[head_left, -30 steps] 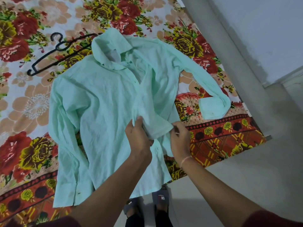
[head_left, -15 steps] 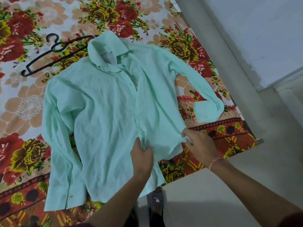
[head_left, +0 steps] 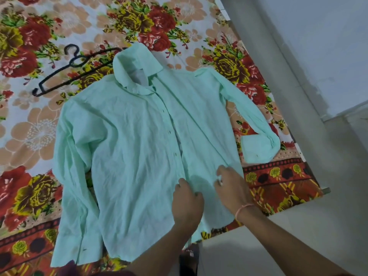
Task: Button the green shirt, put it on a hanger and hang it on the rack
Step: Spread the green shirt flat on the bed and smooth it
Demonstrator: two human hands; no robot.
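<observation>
The green shirt (head_left: pixel 129 148) lies face up and spread flat on a flowered bedsheet (head_left: pixel 31 126), collar away from me, with both front panels laid together and dark buttonholes showing along the placket. My left hand (head_left: pixel 187 204) pinches the left panel's edge near the hem. My right hand (head_left: pixel 231 188) rests on the right panel beside it, fingers spread. A black hanger (head_left: pixel 73 70) lies on the sheet up left of the collar, its right end under the shirt. No rack is in view.
The bed's edge runs along the right and bottom, with grey floor (head_left: pixel 298 236) beyond it and a pale wall (head_left: pixel 318 46) at the upper right. A slipper (head_left: pixel 189 257) shows on the floor below the shirt's hem.
The right front panel, folded over and lifted in both hands a second ago, has been pulled rightward and laid flat. My right hand went out to the right, then came back onto the cloth.
</observation>
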